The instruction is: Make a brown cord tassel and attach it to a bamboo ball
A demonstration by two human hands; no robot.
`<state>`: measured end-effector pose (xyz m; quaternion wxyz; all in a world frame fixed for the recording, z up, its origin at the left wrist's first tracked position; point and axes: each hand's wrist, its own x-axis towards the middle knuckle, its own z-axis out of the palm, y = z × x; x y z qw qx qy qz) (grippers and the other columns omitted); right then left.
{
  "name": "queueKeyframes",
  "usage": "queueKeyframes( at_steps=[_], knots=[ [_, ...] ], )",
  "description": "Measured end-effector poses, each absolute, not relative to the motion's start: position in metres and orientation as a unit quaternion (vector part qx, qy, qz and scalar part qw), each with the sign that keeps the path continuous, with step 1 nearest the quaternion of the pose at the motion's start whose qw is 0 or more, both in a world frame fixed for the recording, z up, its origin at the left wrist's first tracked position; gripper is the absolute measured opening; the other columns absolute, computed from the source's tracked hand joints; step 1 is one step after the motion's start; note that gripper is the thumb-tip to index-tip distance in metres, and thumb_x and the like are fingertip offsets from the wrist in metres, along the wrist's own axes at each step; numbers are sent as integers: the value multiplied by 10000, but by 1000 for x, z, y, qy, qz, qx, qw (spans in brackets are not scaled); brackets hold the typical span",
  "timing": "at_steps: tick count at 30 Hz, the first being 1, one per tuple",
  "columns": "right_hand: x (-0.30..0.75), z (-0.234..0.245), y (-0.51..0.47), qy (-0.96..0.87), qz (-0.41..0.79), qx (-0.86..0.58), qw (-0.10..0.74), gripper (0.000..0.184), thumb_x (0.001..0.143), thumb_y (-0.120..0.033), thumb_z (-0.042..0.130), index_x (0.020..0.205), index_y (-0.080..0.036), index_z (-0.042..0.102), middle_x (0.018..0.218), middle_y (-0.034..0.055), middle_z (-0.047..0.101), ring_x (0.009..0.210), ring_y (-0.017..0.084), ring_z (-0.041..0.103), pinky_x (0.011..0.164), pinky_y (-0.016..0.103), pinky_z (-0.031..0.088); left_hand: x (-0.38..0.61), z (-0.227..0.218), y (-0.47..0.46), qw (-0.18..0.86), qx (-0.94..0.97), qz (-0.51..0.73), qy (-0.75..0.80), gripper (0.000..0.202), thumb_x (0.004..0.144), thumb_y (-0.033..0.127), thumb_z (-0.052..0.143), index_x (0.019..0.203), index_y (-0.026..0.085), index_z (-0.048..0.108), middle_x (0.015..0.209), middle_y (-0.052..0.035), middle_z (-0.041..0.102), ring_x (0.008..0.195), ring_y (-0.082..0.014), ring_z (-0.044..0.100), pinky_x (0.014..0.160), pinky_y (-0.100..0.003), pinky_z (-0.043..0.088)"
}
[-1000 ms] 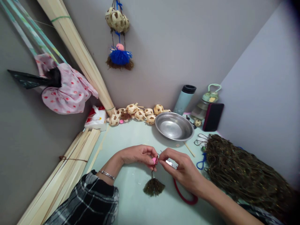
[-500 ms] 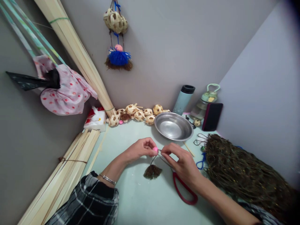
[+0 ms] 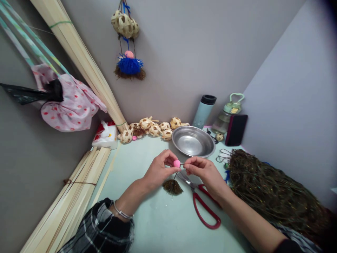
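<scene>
Between the thumb and fingers of my left hand point(image 3: 161, 167) is a pink bead point(image 3: 177, 163). My right hand point(image 3: 206, 172) pinches a short dark cord point(image 3: 182, 164) that comes out of the bead's right side. Below the bead hangs a brown tassel point(image 3: 172, 187) on a thin cord, just over the tabletop. Red-handled scissors point(image 3: 206, 214) lie under and beside my right hand, their blades pointing up and left and part of one handle hidden by the hand.
Behind my hands stands a steel bowl point(image 3: 193, 140), with woven balls point(image 3: 155, 130) along the wall. A heap of brown yarn point(image 3: 271, 189) lies at right, near a phone point(image 3: 237, 130) and bottles point(image 3: 204, 111). Wood strips point(image 3: 76, 189) fill the left side.
My right hand has drawn slightly away from the bead, pulling the cord sideways. The tassel has risen closer to the bead, and more of the scissors shows.
</scene>
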<state>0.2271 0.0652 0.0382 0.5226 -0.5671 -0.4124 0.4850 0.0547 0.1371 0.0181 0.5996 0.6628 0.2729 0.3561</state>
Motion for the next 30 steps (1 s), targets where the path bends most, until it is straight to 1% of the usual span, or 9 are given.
queueKeyframes(
  at_steps=[4,10,13,17,21,25,30],
  knots=[
    [230,33,65,-387,520,-561,515,238,662,-345,836,732,-154,711,653,7,645,605,101,528,616,233,416,58,17,133,579,673,374,267,202,744,258,758,845,194,595,868,-40,620,828,-166,595,802,-341,494],
    [229,31,65,-351,557,-548,515,288,607,-359,877,714,-147,715,679,9,639,588,83,502,594,219,395,60,16,129,548,692,383,271,157,763,253,736,831,201,605,884,-43,605,825,-160,595,802,-336,502],
    [229,31,66,-358,561,-545,511,292,615,-367,874,716,-143,717,685,13,639,590,83,499,592,218,390,60,17,128,541,701,382,266,144,770,254,727,829,203,605,893,-41,594,821,-154,591,795,-329,500],
    [229,30,66,-367,558,-543,510,308,635,-386,865,767,-147,724,716,15,638,609,92,504,601,225,402,59,20,128,537,702,384,266,133,785,259,715,839,205,606,909,-38,582,834,-154,589,811,-335,501],
    [229,30,66,-368,561,-539,509,301,665,-401,846,752,-151,703,691,9,618,613,99,507,610,232,412,59,21,129,531,705,387,268,129,785,265,717,848,212,619,915,-42,581,846,-165,590,827,-347,503],
    [229,33,65,-381,574,-530,494,314,666,-414,841,742,-145,698,662,9,613,604,104,507,616,241,413,59,20,128,543,698,380,270,127,776,263,718,834,209,619,899,-48,582,832,-172,590,813,-356,509],
    [232,35,65,-395,593,-515,477,296,675,-385,844,738,-138,694,635,-1,616,576,88,503,605,225,388,60,19,125,566,682,378,269,158,752,271,748,821,208,620,881,-42,583,816,-165,589,795,-342,504]
  ],
)
